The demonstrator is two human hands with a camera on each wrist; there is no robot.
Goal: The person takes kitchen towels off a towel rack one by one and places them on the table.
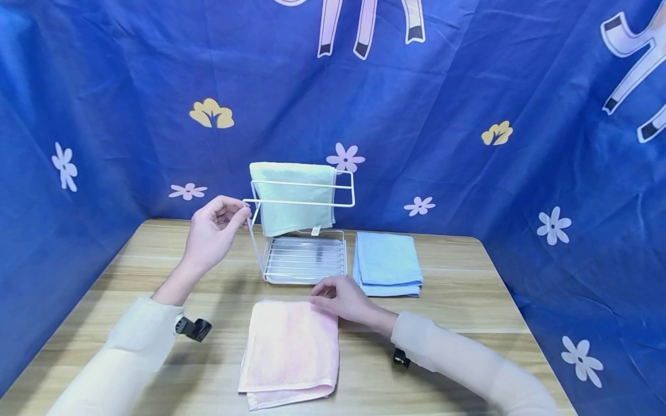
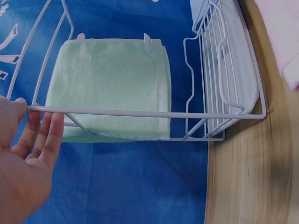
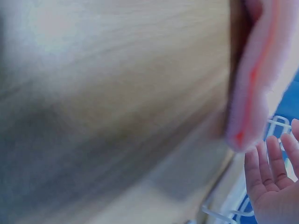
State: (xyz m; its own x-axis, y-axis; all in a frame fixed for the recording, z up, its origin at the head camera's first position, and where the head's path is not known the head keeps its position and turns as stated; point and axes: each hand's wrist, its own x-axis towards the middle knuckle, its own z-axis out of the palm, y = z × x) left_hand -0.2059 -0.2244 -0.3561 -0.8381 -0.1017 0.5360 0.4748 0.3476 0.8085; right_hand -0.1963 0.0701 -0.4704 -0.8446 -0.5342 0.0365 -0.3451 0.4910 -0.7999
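Note:
A white wire rack (image 1: 296,202) stands at the back of the table, with a folded mint-green towel (image 1: 296,193) draped over its rear upper bar. My left hand (image 1: 215,228) pinches the rack's left front upright between thumb and fingertips; the left wrist view shows the fingers (image 2: 51,133) against the wire. In front of the rack lies a folded pink towel (image 1: 291,349). My right hand (image 1: 346,297) is at that towel's far right corner. Its fingers (image 3: 275,161) look loosely extended beside the towel's edge in the right wrist view, and I see nothing gripped in them.
A folded light-blue towel (image 1: 387,263) lies just right of the rack. The rack's slatted base holds a shallow tray (image 1: 304,254). Beneath everything is a wood-grain table (image 1: 458,312), with a blue patterned curtain (image 1: 416,133) behind and at the sides.

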